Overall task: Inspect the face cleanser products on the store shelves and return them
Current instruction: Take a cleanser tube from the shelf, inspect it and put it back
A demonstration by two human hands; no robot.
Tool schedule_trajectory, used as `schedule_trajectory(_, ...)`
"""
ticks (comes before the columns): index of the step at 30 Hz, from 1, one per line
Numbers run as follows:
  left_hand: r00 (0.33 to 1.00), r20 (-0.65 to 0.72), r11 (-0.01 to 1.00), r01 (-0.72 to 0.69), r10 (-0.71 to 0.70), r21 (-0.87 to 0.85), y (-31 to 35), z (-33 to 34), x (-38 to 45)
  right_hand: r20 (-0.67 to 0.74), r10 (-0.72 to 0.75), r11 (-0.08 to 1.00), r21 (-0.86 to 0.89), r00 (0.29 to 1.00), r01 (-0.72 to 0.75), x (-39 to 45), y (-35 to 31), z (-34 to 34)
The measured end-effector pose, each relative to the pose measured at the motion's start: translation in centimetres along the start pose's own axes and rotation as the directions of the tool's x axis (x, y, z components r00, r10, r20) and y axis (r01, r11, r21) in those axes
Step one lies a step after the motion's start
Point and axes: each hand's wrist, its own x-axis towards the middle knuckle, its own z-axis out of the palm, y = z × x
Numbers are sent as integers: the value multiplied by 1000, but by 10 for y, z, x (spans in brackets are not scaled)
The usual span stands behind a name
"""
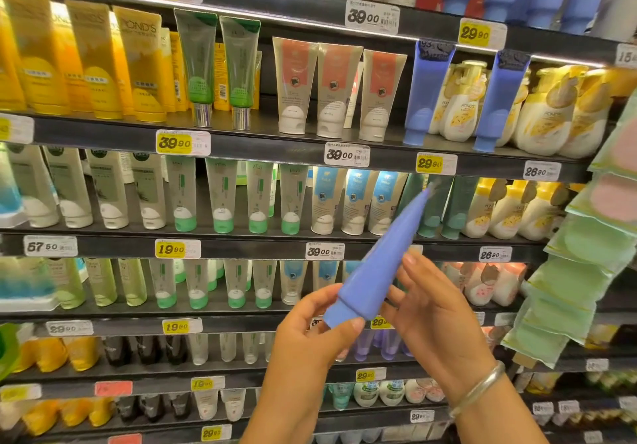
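A periwinkle-blue cleanser tube [382, 261] is held up in front of the shelves, cap end down-left, crimped end pointing up-right. My left hand [320, 333] grips its cap end, with the thumb under the cap. My right hand [434, 309], with a metal bangle at the wrist, touches the tube's body from the right with its fingers. Two matching blue tubes [425, 95] stand cap-down on the shelf above, with Pond's pump bottles between them.
Dark shelves [275, 140] with price tags run across the view, packed with yellow, green, white and blue-labelled tubes [296, 88]. Cream pump bottles [558, 116] fill the right side. A strip of green packets [586, 257] hangs down the right edge.
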Motion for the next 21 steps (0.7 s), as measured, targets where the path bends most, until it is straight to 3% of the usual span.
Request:
schedule_trajectory(3, 992, 61, 965, 124, -112, -232, 3, -1, -1, 14, -4, 1000, -26, 1000, 4, 0, 0, 1)
schedule_trajectory(9, 957, 177, 870, 283, -229, -403, 9, 4, -8, -68, 4, 997, -72, 998, -9, 0, 0, 5)
schedule_trajectory(17, 935, 223, 799, 353, -277, -487, 14, 11, -14, -154, 56, 993, -94, 986, -71, -3, 2, 5)
schedule_trajectory(21, 918, 256, 811, 388, -302, -438, 11, 14, -10, -176, 58, 992, -96, 983, -75, -4, -1, 1)
